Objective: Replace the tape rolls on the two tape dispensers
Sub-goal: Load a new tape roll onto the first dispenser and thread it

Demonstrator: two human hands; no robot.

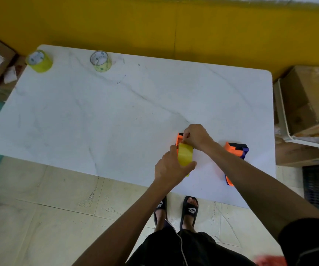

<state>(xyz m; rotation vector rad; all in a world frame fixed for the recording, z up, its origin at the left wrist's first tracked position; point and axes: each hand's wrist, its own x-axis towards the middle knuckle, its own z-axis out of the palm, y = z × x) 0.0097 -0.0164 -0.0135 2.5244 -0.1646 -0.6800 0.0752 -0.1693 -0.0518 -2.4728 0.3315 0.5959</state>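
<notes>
First dispenser being loaded, second one waiting

Two yellow tape rolls [39, 61] [101, 61] stand at the surface's [116, 116] 11 o'clock corner; near 5 o'clock the left hand [171, 167] grips a yellow roll [185, 154] on an orange dispenser [179, 139], right hand [196, 136] fingers pinching at its head; the second dispenser [235, 150] lies untouched just right, so well under half seems done. Marbled white top, yellow wall, cardboard boxes [308, 98].

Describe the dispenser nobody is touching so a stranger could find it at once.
Start at the white marble table and go to its near right corner. The idle dispenser lies there, orange and purple, right of the right hand. The other dispenser carries a yellow tape roll gripped by the left hand.
</notes>
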